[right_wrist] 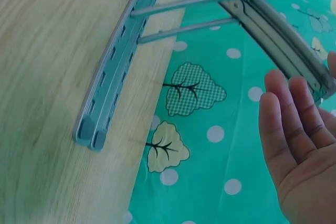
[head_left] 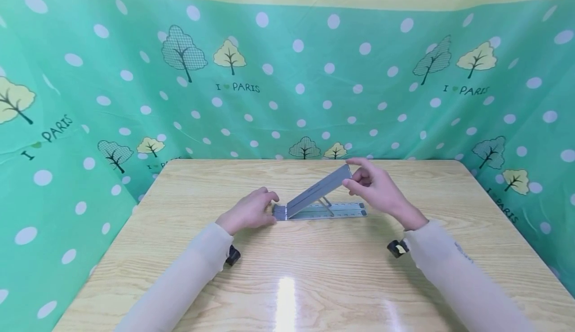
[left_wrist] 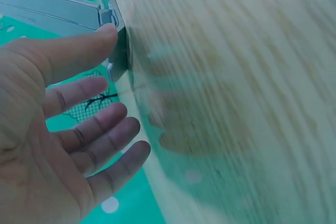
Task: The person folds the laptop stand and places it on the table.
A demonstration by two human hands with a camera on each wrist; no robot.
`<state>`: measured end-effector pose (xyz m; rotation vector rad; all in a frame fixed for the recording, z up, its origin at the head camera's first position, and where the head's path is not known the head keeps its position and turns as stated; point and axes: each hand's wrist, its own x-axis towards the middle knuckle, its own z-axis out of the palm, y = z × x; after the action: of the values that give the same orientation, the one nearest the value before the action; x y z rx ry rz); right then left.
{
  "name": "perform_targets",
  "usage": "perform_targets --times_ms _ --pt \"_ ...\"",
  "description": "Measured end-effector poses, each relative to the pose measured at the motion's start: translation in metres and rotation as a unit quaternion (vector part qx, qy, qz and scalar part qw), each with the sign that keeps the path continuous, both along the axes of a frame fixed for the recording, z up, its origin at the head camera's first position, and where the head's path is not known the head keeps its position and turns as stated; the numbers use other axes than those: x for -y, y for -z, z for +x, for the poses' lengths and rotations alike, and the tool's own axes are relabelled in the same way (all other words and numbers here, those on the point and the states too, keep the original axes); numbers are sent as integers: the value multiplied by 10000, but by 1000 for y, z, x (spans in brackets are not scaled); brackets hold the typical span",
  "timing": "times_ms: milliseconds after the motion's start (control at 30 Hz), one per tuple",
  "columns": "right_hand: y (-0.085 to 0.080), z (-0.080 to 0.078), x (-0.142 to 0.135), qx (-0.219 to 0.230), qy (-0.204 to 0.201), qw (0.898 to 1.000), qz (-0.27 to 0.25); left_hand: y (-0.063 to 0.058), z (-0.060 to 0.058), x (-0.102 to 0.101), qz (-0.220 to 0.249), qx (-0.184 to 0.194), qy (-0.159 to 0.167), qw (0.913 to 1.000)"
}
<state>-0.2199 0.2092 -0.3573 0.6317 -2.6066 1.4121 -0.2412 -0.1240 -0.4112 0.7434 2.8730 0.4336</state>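
A slim grey folding stand [head_left: 316, 190] lies lengthwise on the wooden table, its hinge toward the left. Its upper panel slants up to the right above a slotted base [right_wrist: 113, 72], with thin metal struts [right_wrist: 189, 3] bridging the two. At the hinge end, my left hand [head_left: 251, 208] holds the base between thumb and index finger; its other fingers [left_wrist: 118, 142] extend loosely. My right hand [head_left: 375, 184] grips the panel's raised end, index finger at the far corner and thumb at the near one. The right wrist view cuts off part of this grip.
The light wooden table [head_left: 287, 257] ends at a back edge just behind the stand. A green dotted curtain [head_left: 287, 72] with printed trees surrounds it at the back and sides. Dark wrist straps [head_left: 397, 248] sit by the sleeves.
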Motion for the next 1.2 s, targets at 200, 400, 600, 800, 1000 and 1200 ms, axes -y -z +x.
perform_targets --times_ms 200,400,600,800,1000,1200 --pt "1 -3 -4 12 -100 9999 -79 1 -1 -1 -30 -60 -68 10000" --pt "2 -2 -4 153 -98 9996 -205 0 -2 -2 -23 -72 -88 9999" --pt "2 4 -2 399 -50 9982 -447 1 -9 -2 114 -88 -70 9999" --pt "3 16 5 620 77 9964 -577 3 -21 -4 236 -56 -37 9997" --pt "2 29 15 697 246 9958 -532 3 -35 -6 241 201 -127 9994" --pt "-8 45 29 569 387 9970 -362 3 -49 -9 309 316 16 9990"
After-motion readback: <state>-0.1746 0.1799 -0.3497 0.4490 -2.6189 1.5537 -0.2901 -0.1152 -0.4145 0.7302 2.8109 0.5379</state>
